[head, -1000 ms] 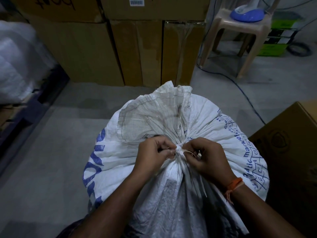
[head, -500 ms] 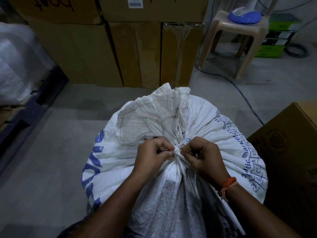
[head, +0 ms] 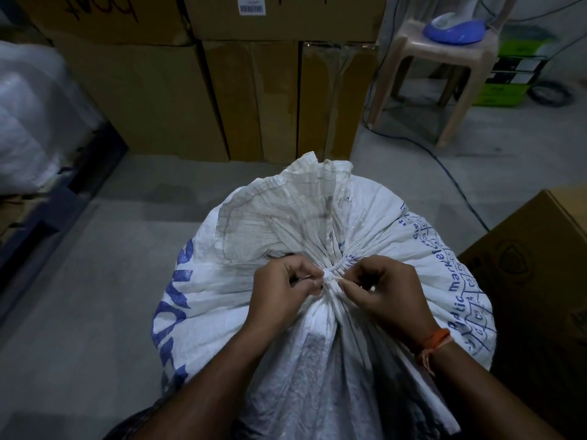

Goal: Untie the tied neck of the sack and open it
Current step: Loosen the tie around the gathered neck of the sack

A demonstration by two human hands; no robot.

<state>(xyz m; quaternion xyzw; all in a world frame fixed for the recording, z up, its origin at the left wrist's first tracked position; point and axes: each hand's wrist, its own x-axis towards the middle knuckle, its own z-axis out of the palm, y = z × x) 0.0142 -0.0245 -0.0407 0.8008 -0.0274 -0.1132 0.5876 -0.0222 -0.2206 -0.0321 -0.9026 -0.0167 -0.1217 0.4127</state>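
Grey concrete floor (head: 79,312), stacked cardboard boxes (head: 260,100) behind, one with a barcode label (head: 251,7), print too small to read. White woven sack (head: 317,360) upright at centre, blue lettering, "market" legible on its right side; contents hidden. Tied neck (head: 332,276) on top, loose mouth fanned away. Left hand (head: 281,289) and right hand (head: 386,292) both pinching the tie at the knot. Orange wristband (head: 436,339) on right wrist.

1 sack (head: 317,236), 2 hands (head: 282,290) (head: 390,296), 1 stool (head: 444,58), approx. 5 boxes (head: 254,96).
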